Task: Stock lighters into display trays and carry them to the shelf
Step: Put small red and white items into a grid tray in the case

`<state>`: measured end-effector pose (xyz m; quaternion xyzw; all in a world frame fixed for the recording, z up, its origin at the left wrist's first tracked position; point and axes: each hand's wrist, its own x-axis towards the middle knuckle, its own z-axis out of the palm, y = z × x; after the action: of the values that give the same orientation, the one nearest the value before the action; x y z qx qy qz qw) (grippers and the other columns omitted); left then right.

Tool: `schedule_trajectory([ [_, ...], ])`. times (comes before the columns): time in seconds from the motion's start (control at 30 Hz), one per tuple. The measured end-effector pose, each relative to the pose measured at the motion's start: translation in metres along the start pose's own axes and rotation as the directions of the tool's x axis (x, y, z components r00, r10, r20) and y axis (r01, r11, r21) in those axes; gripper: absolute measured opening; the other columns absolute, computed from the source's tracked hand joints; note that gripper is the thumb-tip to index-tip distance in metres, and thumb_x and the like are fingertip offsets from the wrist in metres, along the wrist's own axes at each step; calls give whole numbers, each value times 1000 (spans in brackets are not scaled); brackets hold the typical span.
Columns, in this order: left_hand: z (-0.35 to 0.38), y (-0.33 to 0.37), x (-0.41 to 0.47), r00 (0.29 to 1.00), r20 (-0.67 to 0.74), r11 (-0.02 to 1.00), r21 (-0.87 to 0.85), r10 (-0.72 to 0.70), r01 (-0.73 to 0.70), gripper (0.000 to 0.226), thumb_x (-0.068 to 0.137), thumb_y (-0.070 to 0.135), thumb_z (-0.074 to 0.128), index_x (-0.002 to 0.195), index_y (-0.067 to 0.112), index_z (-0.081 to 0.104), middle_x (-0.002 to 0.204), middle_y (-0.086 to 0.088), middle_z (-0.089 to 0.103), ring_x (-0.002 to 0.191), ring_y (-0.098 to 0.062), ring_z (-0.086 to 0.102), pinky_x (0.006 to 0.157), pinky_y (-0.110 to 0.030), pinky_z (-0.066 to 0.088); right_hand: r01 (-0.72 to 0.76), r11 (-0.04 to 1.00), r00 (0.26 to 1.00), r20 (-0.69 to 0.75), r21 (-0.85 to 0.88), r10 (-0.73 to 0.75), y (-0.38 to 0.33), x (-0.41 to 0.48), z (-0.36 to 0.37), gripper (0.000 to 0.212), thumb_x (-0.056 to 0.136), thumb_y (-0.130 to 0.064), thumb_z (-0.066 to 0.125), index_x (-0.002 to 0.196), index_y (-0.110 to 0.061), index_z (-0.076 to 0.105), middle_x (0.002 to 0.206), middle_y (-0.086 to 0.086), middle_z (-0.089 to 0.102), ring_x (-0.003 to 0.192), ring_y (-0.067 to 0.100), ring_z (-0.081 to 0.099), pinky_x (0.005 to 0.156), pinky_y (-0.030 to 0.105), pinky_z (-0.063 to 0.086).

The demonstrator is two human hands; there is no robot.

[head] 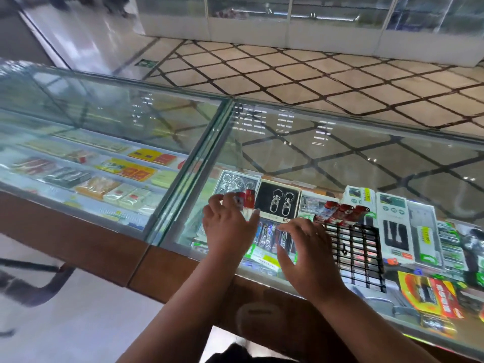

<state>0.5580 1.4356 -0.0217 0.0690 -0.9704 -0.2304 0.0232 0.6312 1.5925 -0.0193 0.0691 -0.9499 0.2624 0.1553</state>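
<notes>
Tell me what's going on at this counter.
A person is stocking red lighters on a glass counter. The left hand holds a few lighters by their lower ends. The right hand is open, resting at the black grid tray, whose far edge has a row of red lighters in it; most slots look empty.

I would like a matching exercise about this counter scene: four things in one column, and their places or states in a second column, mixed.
Things:
1. left hand
2. right hand
3. black grid tray
4. row of red lighters

Places or states:
A. lies flat on the glass counter, mostly empty
B. stands along the tray's far edge
C. fingers spread, empty, beside the tray
D. holds red lighters at its fingertips

Pairs: 1-D, 2-C, 3-A, 4-B
</notes>
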Motion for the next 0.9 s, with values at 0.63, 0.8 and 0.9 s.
schedule_trajectory([
  [0.63, 12, 21, -4, 888, 128, 894, 13, 443, -448, 43, 82, 14, 61, 123, 7, 51, 113, -17, 49, 93, -34, 56, 77, -43, 50, -153, 969, 984, -63, 192, 168, 13, -8, -20, 26, 81, -26, 56, 104, -17, 65, 106, -3, 60, 105, 18, 55, 94, 36, 43],
  [0.8, 9, 23, -19, 839, 160, 854, -106, 520, -509, 44, 90, 21, 49, 132, 8, 44, 119, -14, 48, 95, -33, 61, 77, -45, 56, -177, 950, 979, -54, 256, 197, 14, -14, -24, 27, 83, -27, 56, 107, -18, 64, 107, -6, 61, 105, 15, 57, 93, 35, 45],
  [0.9, 9, 26, -29, 785, 175, 803, -166, 595, -572, 40, 93, 16, 53, 132, 10, 45, 117, -12, 58, 99, -32, 61, 81, -38, 49, -217, 918, 968, -50, 333, 247, 13, -17, -29, 29, 84, -31, 55, 111, -21, 60, 103, -11, 61, 100, 8, 58, 90, 31, 47],
])
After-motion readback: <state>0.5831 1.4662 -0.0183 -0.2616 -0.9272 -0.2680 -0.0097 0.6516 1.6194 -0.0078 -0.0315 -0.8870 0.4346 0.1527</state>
